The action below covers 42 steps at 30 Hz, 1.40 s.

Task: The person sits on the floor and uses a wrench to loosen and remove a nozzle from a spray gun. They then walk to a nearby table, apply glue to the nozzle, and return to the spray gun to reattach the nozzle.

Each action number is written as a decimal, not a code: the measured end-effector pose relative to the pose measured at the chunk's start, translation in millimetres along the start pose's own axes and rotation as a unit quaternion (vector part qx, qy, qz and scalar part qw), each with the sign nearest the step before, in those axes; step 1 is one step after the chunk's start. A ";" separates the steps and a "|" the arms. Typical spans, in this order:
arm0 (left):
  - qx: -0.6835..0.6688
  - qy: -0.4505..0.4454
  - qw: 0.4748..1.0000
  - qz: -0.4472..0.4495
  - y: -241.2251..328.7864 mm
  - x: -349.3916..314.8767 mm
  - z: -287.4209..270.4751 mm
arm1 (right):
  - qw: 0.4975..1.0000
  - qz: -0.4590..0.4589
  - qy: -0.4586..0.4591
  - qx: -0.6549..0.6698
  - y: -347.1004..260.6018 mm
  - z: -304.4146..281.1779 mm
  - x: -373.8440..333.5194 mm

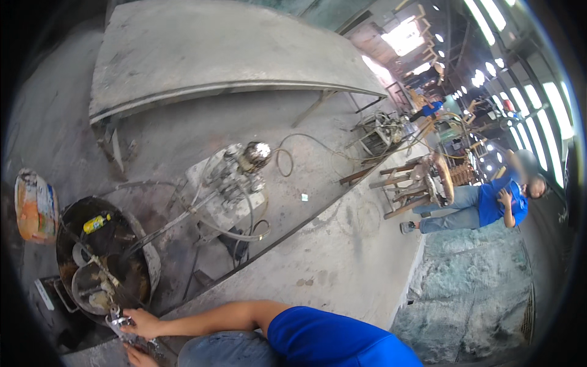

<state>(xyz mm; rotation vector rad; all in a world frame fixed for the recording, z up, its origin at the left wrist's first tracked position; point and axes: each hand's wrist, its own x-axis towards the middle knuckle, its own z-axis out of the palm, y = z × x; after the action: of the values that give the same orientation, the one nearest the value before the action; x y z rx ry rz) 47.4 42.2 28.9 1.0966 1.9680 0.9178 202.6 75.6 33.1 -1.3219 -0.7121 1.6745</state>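
At the lower left, my left hand (143,323) is closed around a silvery metal tool that looks like a spray gun (116,319). My right hand (139,356) is just below it, close to the tool. The picture's lower edge cuts that hand off, and its fingers show too little to read their grip. The tool is beside the rim of a round, stained tub (151,260). In the tub are a smaller pot (78,282), a yellow bottle (96,223) and a hose (103,269).
A metal pump (235,171) with several hoses stands on a pale board. Beyond the tub is an orange-and-white bucket (36,205). A long grey table (232,49) spans the top. To the right, a person in blue (498,202) stands by a wooden stool (409,186); another person (431,109) is farther off.
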 end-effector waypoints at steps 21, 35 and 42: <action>0.066 -0.092 0.993 -0.039 41.1 -38.4 26.2 | 0.987 0.112 -0.048 -0.105 -11.2 -36.6 -4.8; 0.019 -0.026 0.997 -0.069 24.4 -48.8 21.6 | 0.939 -0.024 -0.054 -0.340 11.1 -33.0 -37.1; 0.053 0.012 0.998 0.011 23.4 -45.5 30.2 | 0.907 -0.082 -0.040 -0.411 -6.2 -34.4 -13.5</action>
<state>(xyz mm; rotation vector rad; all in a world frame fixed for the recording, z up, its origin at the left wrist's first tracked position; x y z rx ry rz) 99.9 18.3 43.3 1.1748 2.0484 0.8505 238.2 64.0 35.1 -1.6835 -1.6497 1.3237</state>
